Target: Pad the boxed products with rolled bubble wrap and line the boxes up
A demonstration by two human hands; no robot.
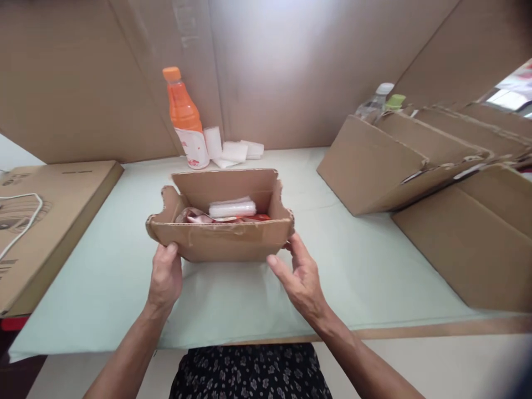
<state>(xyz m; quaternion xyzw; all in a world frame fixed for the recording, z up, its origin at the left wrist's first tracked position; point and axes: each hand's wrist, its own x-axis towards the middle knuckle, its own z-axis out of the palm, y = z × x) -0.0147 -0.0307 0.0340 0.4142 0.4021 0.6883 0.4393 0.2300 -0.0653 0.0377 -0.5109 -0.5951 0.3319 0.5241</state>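
Observation:
An open-topped cardboard box (pixel 233 241) stands in front of me on the pale green cloth. Inside it lie a white plastic-wrapped roll (pixel 231 208) and some red and clear packets (pixel 198 216), partly hidden by the front wall. My left hand (pixel 165 274) grips the box at its lower left end, thumb at the front and fingers hidden behind. At the right end, my right hand (pixel 300 277) holds the box with its fingers at the side, the thumb beside the lower front corner.
An orange-capped bottle (pixel 185 119) stands at the back beside white folded pieces (pixel 235 152). Several cardboard boxes (pixel 374 160) fill the right side, with bottle tops showing behind the edge of one. A flat carton (pixel 54 221) with a white cable (pixel 31 221) lies at left. Cardboard panels (pixel 291 72) close off the back.

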